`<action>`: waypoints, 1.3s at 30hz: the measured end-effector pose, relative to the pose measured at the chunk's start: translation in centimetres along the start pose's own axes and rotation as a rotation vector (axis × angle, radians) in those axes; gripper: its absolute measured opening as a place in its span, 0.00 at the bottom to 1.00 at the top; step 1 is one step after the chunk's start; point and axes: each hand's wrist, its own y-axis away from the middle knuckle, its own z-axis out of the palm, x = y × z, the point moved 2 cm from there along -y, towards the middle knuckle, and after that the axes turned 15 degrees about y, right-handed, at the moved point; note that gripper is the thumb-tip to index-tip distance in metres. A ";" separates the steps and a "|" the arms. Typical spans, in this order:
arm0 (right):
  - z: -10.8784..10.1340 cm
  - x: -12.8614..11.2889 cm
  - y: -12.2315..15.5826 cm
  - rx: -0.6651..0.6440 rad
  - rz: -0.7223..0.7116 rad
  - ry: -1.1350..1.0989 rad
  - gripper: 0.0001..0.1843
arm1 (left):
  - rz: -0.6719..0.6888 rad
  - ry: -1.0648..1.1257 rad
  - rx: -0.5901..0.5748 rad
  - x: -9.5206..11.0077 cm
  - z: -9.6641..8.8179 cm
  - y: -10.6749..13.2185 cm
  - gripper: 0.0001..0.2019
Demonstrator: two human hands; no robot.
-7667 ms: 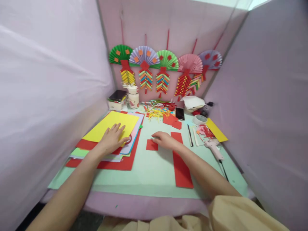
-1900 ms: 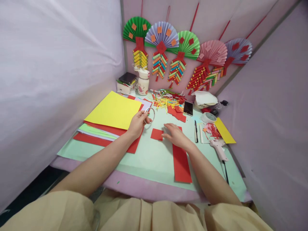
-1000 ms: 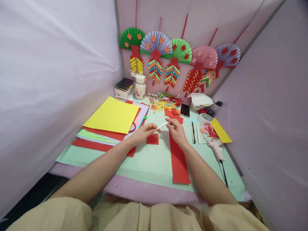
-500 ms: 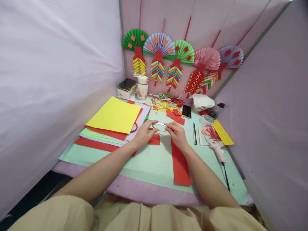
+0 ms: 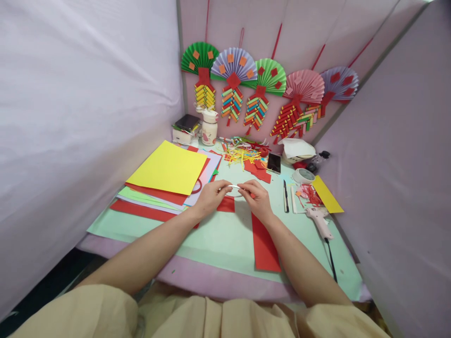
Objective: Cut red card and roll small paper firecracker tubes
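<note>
Left hand [image 5: 212, 197] narrowed to a pinch, thumb and fingertips on the left side of a thin white ring [image 5: 235, 186], much like a slim roll of tape. Right hand [image 5: 259, 198] pinched likewise on the opposite side, with the ring between both, raised over the pale green table cover [image 5: 218, 251]. Near the left hand and partly hidden by it, a red paper square [image 5: 228, 205]. Partly behind the right hand, running toward the near edge, a long red paper strip [image 5: 265, 246]. At left, a stack of coloured sheets [image 5: 143, 197] topped by a yellow sheet [image 5: 167, 166], with a red loop [image 5: 198, 187] just beside. At right, side by side, a craft knife [image 5: 285, 196] and a white stick [image 5: 293, 199]; farther over, a hot glue gun [image 5: 319, 222] and a wide tape roll [image 5: 303, 176]. Toward the back, a dark-screened phone [image 5: 274, 163] and a cream bottle [image 5: 209, 131] with a reddish printed motif, any lettering too small to read. Behind, five hanging pleated paper fans [image 5: 234, 65].
</note>
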 end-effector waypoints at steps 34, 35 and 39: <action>0.7 0.3 0.7 -0.040 0.164 -0.170 0.15 | -0.607 0.859 0.375 -1.2 -0.8 -0.5 0.09; 0.8 0.3 0.7 -0.045 0.166 -0.180 0.15 | -0.613 0.886 0.386 -1.3 -0.8 -0.5 0.08; 1.1 0.3 0.9 -0.057 0.179 -0.217 0.16 | -0.614 0.952 0.377 -1.8 -0.8 -0.6 0.08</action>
